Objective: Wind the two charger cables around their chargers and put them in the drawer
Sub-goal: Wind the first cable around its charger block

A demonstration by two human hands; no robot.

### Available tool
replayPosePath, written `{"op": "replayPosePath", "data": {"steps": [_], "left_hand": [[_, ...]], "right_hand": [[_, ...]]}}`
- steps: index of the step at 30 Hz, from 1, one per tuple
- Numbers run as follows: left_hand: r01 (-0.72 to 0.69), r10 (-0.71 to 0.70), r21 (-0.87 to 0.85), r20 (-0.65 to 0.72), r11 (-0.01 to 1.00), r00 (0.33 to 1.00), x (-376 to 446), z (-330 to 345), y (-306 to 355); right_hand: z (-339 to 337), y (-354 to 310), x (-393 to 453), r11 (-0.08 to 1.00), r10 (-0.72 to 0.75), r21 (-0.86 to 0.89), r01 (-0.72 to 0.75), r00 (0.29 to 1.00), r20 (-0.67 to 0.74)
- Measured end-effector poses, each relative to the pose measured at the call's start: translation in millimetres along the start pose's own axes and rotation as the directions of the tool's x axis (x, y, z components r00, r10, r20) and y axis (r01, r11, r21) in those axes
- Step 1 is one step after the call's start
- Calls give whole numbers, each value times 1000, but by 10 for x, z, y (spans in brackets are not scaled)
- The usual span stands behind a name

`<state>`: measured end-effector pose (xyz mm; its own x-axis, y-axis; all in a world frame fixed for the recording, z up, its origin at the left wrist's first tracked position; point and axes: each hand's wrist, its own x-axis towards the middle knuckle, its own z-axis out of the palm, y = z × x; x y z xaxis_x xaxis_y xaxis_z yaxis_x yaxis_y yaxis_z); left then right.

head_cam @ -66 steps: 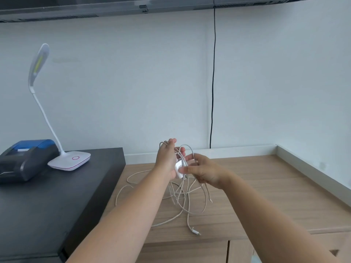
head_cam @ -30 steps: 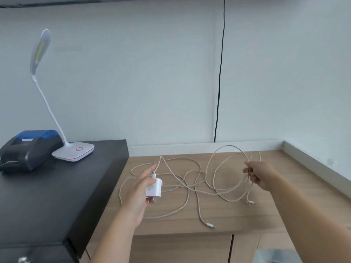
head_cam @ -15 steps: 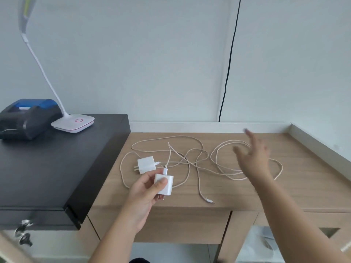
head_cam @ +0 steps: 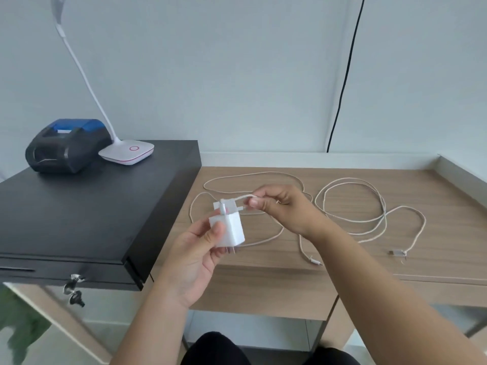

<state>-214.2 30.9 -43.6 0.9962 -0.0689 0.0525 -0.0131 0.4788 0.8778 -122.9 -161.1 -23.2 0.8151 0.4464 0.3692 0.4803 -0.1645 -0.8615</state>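
Note:
My left hand (head_cam: pixel 196 252) grips a white charger cube (head_cam: pixel 230 230) above the front of the wooden desk (head_cam: pixel 434 248). My right hand (head_cam: pixel 283 206) pinches that charger's white cable (head_cam: pixel 238 198) just beside its plug end. A second white charger (head_cam: pixel 218 206) lies on the desk behind the held one, mostly hidden by it. Both cables lie loose on the desk: one loops around the hands (head_cam: pixel 250 176), the other coils to the right (head_cam: pixel 353 204), ending in a connector (head_cam: pixel 396 252).
A black cash drawer (head_cam: pixel 79 222) with keys (head_cam: pixel 73 289) in its front lock sits at the left. On it stand a black and blue receipt printer (head_cam: pixel 67 144) and a white desk lamp (head_cam: pixel 126 151). A black wire (head_cam: pixel 342 88) runs down the wall.
My right hand came back from the cable coils on the right and took hold of the cable by the charger. My left hand lifted the charger higher. The view tilted down.

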Motion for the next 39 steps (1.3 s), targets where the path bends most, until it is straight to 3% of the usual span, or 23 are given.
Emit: {"op": "replayPosePath", "data": {"steps": [5,7,9,15,22,31,36,39], "left_hand": [[-83,73,-128,-86,988,994,115,28,16],[-103,81,-143,-150,984,985,147,70,0],[-126,95,-127,-226,984,969,188,98,-25],[-192,187,16,-308,981,933,259,126,-174],[-244,315,233,-346,941,884,249,144,-342],[-253,383,484,-192,838,904,207,73,-343],[-312,423,741,41,595,905,153,23,-335],[-341,369,754,140,562,919,99,28,-331]], "right_hand": [[215,123,-155,967,133,222,-128,991,-7],[265,176,-245,986,134,107,-131,991,-15],[300,203,-317,990,57,-123,-61,998,-35],[329,66,-417,801,-66,-594,77,997,40],[320,-73,-504,718,-89,-681,145,989,117],[42,-214,-412,699,-147,-704,126,989,31],[-138,-386,-231,670,-231,-711,216,970,76],[-211,-448,-108,720,-237,-652,238,967,91]]}}
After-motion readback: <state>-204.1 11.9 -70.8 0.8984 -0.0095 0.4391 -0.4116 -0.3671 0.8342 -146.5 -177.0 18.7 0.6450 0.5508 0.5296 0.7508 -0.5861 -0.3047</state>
